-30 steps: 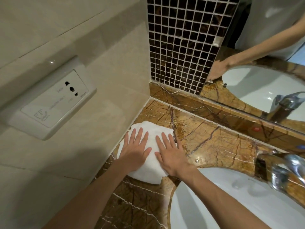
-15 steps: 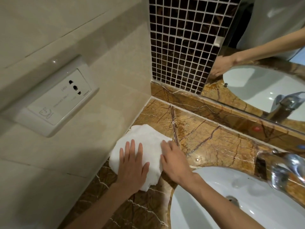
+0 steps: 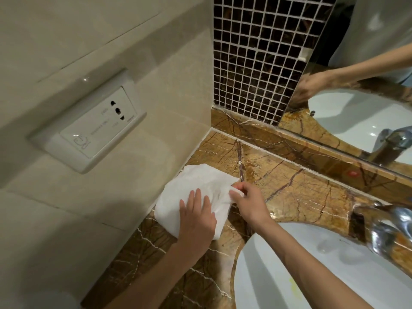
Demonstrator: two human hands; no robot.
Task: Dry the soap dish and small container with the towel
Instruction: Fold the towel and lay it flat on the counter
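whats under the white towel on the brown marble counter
Only the brown marble counter shows around the crumpled white towel. The left hand presses flat on it and the right hand pinches its edge. Anything beneath is covered.

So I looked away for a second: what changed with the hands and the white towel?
The right hand, flat on the white cloth towel a second ago, has lifted and now pinches the towel's right edge. The left hand slid toward the person and still presses flat. The towel stays on the brown marble counter by the wall.
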